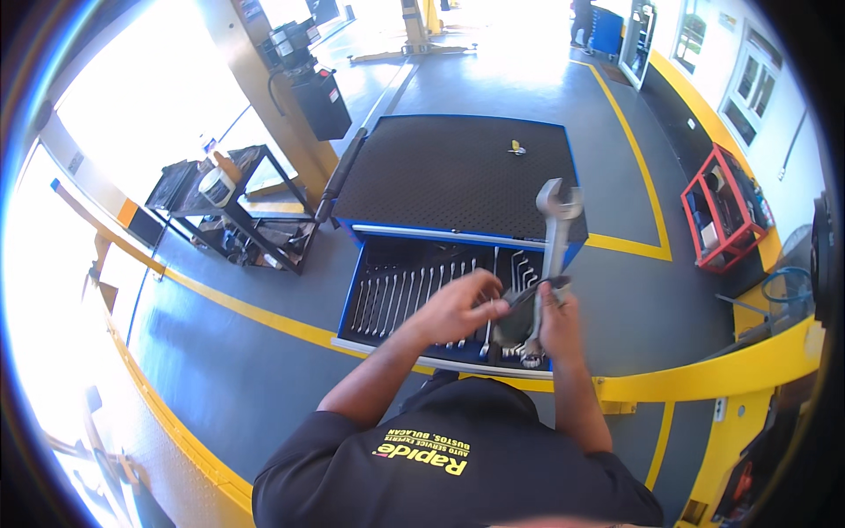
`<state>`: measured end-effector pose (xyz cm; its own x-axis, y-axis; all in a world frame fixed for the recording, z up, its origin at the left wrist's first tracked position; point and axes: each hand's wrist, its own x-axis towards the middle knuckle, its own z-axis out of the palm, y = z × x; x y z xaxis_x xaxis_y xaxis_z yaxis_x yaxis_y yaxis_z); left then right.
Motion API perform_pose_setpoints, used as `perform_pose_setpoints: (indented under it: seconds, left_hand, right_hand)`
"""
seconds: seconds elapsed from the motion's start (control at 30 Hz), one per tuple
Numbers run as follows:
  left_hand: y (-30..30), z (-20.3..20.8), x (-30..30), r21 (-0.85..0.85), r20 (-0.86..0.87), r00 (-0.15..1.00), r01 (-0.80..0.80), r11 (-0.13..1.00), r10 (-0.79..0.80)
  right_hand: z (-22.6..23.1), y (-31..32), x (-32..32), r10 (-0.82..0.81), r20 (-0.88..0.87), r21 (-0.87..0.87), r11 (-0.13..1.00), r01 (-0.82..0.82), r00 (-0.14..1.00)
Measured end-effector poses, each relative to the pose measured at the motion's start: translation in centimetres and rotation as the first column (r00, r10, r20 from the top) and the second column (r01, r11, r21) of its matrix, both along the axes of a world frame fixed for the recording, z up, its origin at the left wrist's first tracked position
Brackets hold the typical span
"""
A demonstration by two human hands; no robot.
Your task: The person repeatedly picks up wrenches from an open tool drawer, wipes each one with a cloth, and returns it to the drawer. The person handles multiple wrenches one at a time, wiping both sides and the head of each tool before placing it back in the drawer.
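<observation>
My right hand [560, 324] is closed round the shaft of a large silver combination wrench [554, 246], its open jaw pointing up and away from me. A dark grey-green cloth [518, 321] hangs against the wrench between my hands. My left hand [459, 306] has its curled fingers and thumb at the cloth's left edge, seemingly pinching it. Below both hands is a pulled-out drawer [352, 341] of a tool cabinet. Inside, a row of silver wrenches [409, 295] lies side by side, with bent offset wrenches [521, 264] to the right.
The cabinet's black ribbed top [440, 172] bears a small yellow-and-silver item [517, 148]. At left stands a dark metal cart [251, 229] with a white tub [216, 187]. A red rack [722, 211] is by the right wall. A yellow lift arm [704, 374] reaches in nearby.
</observation>
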<state>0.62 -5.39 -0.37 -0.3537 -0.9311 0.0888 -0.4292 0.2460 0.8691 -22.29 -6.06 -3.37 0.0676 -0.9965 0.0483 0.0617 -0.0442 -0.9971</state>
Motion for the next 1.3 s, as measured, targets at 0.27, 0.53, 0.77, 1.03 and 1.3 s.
perform_pose_setpoints:
  seconds: [0.27,0.53,0.77,1.03,1.3]
  left_hand:
    - [-1.0,0.3,-4.5,0.157,-0.811,0.491,-0.341,0.927,0.318]
    - [-0.5,1.2,-2.4,0.107,-0.915,0.278,-0.529,0.842,0.291]
    - [1.9,3.0,-2.1,0.068,-0.786,0.423,-0.667,0.742,0.451]
    - [0.2,0.8,3.0,0.203,-0.938,0.058,-0.707,0.678,0.342]
    - [-0.2,-0.7,2.3,0.207,-0.933,0.044,-0.746,0.633,0.357]
  right_hand:
    - [-2.1,2.6,3.8,0.367,-0.172,-0.016,0.927,-0.375,0.914]
    - [2.3,4.1,2.7,0.422,-0.398,0.016,0.891,-0.453,0.815]
    - [2.2,3.8,4.8,0.356,-0.326,-0.213,0.875,-0.435,0.876]
    - [-0.8,5.3,1.9,0.452,0.042,0.012,0.892,-0.452,0.891]
    - [-3.7,5.6,-0.7,0.445,0.237,0.086,0.876,-0.475,0.863]
